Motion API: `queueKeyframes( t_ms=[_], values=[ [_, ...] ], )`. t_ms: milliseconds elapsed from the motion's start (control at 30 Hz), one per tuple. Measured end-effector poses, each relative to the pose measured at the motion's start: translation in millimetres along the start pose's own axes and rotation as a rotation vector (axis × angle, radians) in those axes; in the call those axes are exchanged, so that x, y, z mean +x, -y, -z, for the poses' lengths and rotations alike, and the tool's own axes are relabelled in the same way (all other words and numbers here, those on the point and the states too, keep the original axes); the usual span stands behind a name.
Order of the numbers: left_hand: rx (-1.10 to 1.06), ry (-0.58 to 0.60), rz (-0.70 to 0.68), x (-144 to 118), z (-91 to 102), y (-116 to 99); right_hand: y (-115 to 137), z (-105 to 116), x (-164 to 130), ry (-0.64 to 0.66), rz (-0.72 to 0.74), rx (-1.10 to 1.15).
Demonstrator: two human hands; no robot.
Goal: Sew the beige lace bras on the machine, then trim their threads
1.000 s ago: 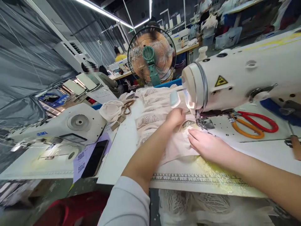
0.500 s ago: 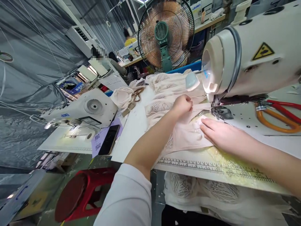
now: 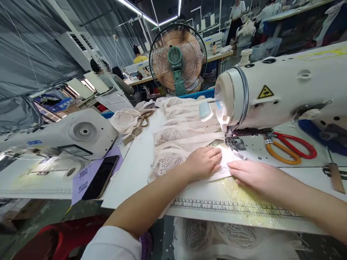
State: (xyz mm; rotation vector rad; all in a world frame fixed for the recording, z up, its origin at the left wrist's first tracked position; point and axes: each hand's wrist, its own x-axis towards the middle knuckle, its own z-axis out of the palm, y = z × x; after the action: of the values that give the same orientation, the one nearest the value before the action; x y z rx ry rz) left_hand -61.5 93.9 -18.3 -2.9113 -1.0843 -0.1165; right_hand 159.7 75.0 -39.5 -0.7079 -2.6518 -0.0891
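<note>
Pale beige bra pieces [image 3: 169,135] with lace-patterned cups lie in a row on the sewing table. My left hand [image 3: 204,163] rests palm down on the nearest piece, its fingers stretched over the fabric just left of the needle area. My right hand [image 3: 251,173] lies flat at the right edge of the same fabric [image 3: 224,162], fingers extended and fingertips touching it. Right above both hands is the head of a sewing machine [image 3: 230,97], and its presser foot [image 3: 234,143] is close to the fabric's far edge.
Orange-and-red scissors [image 3: 292,148] lie on the machine bed, with a wooden-handled tool [image 3: 336,177] farther right. A printed ruler [image 3: 217,207] runs along the table's front edge. At left are a phone [image 3: 101,177] and another sewing machine [image 3: 78,133]. Beyond stands a fan [image 3: 177,59].
My left hand has come nearer, from the strip by the needle onto the front fabric, and its curled fingers have straightened. My right hand remains by the fabric edge. The camera view has shifted.
</note>
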Motion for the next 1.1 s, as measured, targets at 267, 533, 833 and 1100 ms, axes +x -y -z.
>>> queueKeyframes(
  t_ms=[267, 533, 833, 1100],
  values=[
    [0.0, -0.117, -0.023, 15, -5.2, 5, -4, 6, -10, -0.08, -0.003, 0.107],
    [0.027, -0.097, 0.001, 23, -2.1, 1, -3, 14, -10, -0.075, 0.024, 0.139],
    [0.05, -0.103, 0.078, 27, 1.1, -9, -4, 16, -8, -0.065, -0.011, 0.138],
    [0.046, -0.143, 0.143, 32, -8.8, -10, -7, 14, -9, -0.097, -0.021, 0.091]
  ],
)
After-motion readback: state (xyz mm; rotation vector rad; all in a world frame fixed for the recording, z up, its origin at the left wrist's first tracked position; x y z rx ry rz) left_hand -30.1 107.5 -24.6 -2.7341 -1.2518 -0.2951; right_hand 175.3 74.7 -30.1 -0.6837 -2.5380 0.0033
